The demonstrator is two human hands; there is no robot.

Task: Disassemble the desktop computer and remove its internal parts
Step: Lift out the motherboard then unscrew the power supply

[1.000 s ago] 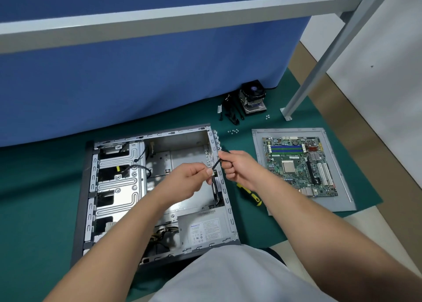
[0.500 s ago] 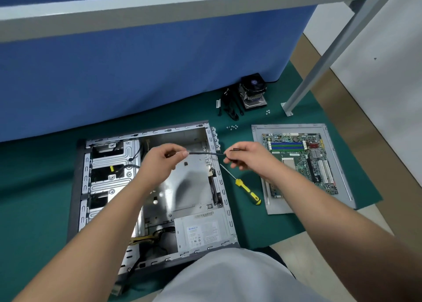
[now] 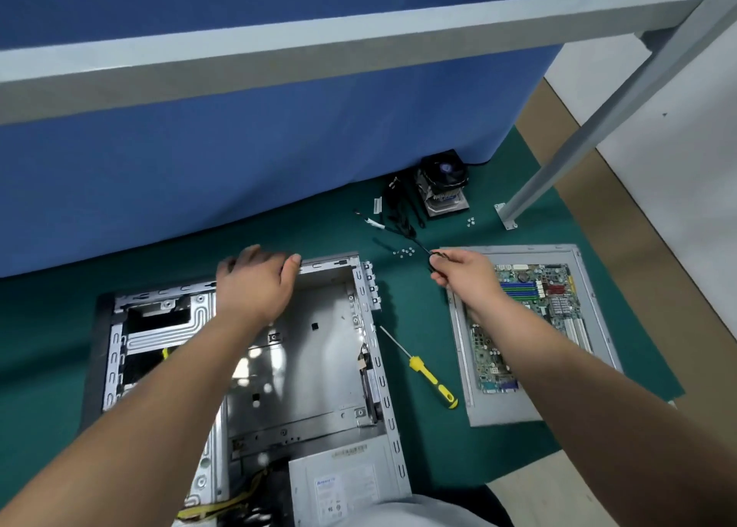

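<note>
Now the left hand (image 3: 255, 279) rests with fingers spread over the top rim of the open computer case (image 3: 371, 327) at frame centre, likely bracing it; it grasps nothing. Right hand (image 3: 462, 273), centre right, pinches a thin black cable (image 3: 418, 245) and holds it out toward the cable pile (image 3: 399, 211) beside the CPU cooler (image 3: 442, 183), probably to drop it with removed parts. Motherboard (image 3: 530, 319) lies on a grey panel (image 3: 506, 411) at right. Yellow screwdriver (image 3: 430, 379) lies between case and panel. Power supply (image 3: 339, 482) is still inside, bottom centre.
</note>
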